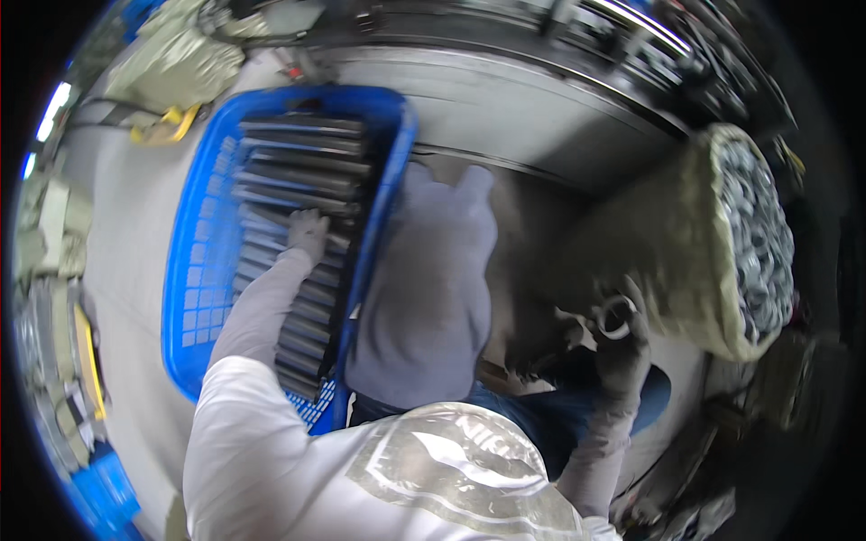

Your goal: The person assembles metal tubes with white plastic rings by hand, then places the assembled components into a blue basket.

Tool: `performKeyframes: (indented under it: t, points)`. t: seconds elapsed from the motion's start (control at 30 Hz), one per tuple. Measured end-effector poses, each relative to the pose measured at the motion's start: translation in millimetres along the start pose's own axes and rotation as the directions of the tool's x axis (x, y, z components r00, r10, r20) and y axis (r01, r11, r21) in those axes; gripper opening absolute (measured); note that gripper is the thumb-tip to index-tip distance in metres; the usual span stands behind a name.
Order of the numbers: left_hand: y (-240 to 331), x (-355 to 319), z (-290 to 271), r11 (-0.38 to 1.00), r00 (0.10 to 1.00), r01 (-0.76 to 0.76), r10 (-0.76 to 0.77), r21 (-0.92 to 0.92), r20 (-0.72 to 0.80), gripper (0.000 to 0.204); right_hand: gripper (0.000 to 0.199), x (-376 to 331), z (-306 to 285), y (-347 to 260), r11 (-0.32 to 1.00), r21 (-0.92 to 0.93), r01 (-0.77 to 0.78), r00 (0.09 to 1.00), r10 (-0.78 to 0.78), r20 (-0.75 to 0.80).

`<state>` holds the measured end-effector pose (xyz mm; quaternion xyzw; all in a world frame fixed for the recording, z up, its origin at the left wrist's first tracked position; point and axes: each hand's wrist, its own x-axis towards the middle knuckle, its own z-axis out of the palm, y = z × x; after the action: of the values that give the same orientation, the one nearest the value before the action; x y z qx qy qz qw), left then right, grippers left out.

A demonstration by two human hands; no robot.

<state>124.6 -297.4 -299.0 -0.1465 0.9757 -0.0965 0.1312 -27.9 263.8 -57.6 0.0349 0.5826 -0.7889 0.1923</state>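
Note:
My left hand (308,233) reaches into a blue plastic basket (177,298), its fingers curled down onto one of the dark metal tubes (302,194) stacked there in a row. Blur hides how firmly it grips. At the right, my right hand (622,356) is closed around a light grey metal ring (617,317), whose round dark opening faces up. Close beyond that hand leans a large pale sack (649,261), its mouth full of similar grey rings (756,243).
Between basket and sack lies a grey, rounded, slab-like thing (424,279). A pale machine panel (505,104) runs along the far side. Yellow-handled items (167,124) and a wrapped bundle (176,68) sit at far left; a blue container (104,491) is at lower left.

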Motion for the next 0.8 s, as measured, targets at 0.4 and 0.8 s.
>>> performKeyframes:
  t: [0.4, 0.8]
  points:
    - [57, -32, -276, 0.751, 0.776, -0.476, 0.114, -0.458, -0.620, 0.063, 0.052, 33, 22, 19, 0.992, -0.124, 0.007, 1.000, -0.009, -0.013]
    - [235, -54, -348, 0.662, 0.649, -0.729, 0.586, -0.175, -0.485, 0.068, 0.044, 37, 40, 31, 0.781, -0.415, 0.467, 0.873, -0.482, 0.076]
